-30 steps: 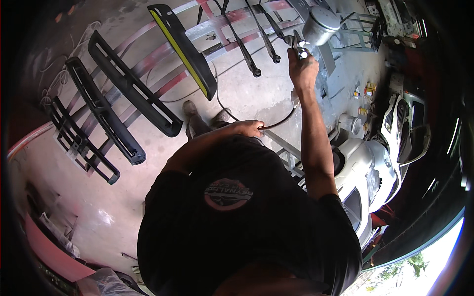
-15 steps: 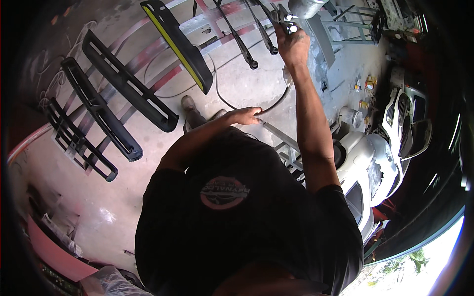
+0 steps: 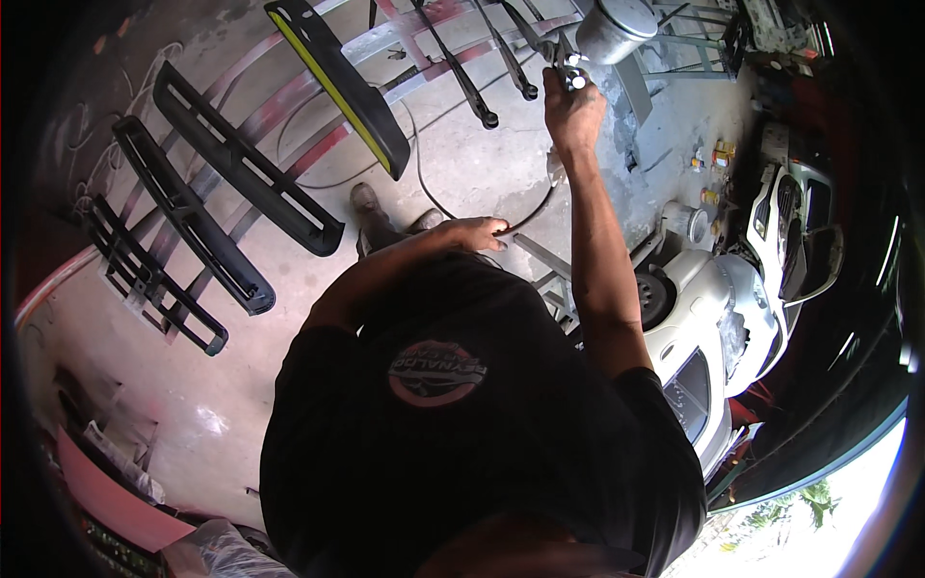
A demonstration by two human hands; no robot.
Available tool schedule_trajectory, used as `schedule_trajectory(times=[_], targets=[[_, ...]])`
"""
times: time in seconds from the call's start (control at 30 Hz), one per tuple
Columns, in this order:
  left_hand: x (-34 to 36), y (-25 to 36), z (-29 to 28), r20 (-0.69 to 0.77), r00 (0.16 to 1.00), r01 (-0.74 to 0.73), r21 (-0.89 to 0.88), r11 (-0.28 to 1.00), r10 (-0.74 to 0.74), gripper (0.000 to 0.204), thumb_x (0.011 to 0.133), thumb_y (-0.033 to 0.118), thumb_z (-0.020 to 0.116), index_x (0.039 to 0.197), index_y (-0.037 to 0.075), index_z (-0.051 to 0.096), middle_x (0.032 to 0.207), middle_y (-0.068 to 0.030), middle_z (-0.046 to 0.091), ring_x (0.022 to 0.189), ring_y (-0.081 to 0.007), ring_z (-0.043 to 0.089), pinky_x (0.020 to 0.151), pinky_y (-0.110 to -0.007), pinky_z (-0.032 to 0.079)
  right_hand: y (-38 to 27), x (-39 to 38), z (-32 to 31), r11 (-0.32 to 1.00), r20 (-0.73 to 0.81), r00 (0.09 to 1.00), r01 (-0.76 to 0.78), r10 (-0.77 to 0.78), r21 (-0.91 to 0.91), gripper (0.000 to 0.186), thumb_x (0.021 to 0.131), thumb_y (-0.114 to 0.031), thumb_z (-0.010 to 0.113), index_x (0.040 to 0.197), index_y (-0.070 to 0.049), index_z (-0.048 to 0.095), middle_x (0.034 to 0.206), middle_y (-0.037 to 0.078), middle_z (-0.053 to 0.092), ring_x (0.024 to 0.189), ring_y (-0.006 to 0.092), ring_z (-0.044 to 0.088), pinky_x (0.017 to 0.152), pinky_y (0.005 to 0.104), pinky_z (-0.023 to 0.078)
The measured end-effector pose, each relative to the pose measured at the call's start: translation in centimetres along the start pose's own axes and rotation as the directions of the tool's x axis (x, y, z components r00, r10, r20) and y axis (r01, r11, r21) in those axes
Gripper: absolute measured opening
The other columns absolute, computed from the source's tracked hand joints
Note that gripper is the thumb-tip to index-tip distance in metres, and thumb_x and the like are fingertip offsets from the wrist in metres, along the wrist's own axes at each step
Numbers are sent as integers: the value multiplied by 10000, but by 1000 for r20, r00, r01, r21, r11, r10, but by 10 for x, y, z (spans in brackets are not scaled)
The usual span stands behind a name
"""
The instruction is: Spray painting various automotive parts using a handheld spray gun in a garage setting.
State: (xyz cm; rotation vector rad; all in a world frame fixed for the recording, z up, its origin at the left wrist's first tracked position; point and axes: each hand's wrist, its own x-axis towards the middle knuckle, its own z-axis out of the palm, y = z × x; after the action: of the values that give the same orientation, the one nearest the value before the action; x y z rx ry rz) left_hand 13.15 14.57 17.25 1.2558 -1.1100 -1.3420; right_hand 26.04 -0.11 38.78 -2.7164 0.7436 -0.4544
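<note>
My right hand (image 3: 576,116) is wrapped round the grip of a metal paint spray gun (image 3: 567,67), its arm stretched far forward. A silver cup (image 3: 615,31) is attached at the gun's right side. From below the grip an air hose (image 3: 542,210) curves down to my left hand (image 3: 476,234), whose fingers close round it in front of my waist. Just left of the gun, two slim black wiper arms (image 3: 461,72) lie across a rack. Farther left on it rests a black trim piece (image 3: 349,91) with a yellow-green stripe.
Several long black plastic car parts (image 3: 249,162) lie across the paint-stained rack bars (image 3: 279,94) on the left. A grey metal stand (image 3: 541,254) is close to my right forearm. White car bodywork (image 3: 713,328) and a bucket (image 3: 686,223) stand to the right. Hose loops over the floor.
My right hand and the spray gun have shifted slightly, and more of the cup shows. The rack parts sit a little farther left in view. My left hand still holds the hose.
</note>
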Motion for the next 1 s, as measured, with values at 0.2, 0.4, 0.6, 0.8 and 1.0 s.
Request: schedule_trajectory(times=[0.2,0.4,0.6,0.8,1.0], targets=[[16,-12,-7,43,998,57,-58,997,-54,567,957,301,689,1383,-31,518,1317,-210,626,1247,-284,582,1047,-376,446,-4,6,1,995,-8,999,39,-39,92,324,916,-304,720,1030,-1,715,753,233,711,730,406,724,694,459,554],[21,-20,26,177,983,37,76,996,-50,599,940,348,695,1403,5,532,1317,-233,644,1220,-331,622,1009,-405,477,39,-41,-26,990,-23,990,-137,138,38,312,913,-295,720,970,11,698,728,228,702,704,408,715,678,469,547],[21,-29,36,180,984,-9,109,994,-11,626,927,363,691,1412,7,521,1328,-234,636,1229,-340,612,1009,-406,476,48,-59,-33,983,-78,980,-182,182,4,312,923,-293,709,979,14,696,717,230,701,697,408,716,664,479,542],[9,-7,21,80,993,78,53,996,-82,644,925,329,704,1435,-4,494,1332,-230,635,1234,-324,608,1017,-392,473,26,-44,-14,966,67,990,-140,128,219,301,933,-273,706,1015,16,698,710,236,694,674,404,712,652,459,544],[7,-6,29,-8,991,132,56,990,-131,654,927,337,697,1434,-20,490,1328,-231,635,1236,-320,609,1027,-384,470,12,-44,-7,951,36,999,-18,7,310,291,939,-257,722,937,33,696,641,173,646,558,278,612,616,403,508]])
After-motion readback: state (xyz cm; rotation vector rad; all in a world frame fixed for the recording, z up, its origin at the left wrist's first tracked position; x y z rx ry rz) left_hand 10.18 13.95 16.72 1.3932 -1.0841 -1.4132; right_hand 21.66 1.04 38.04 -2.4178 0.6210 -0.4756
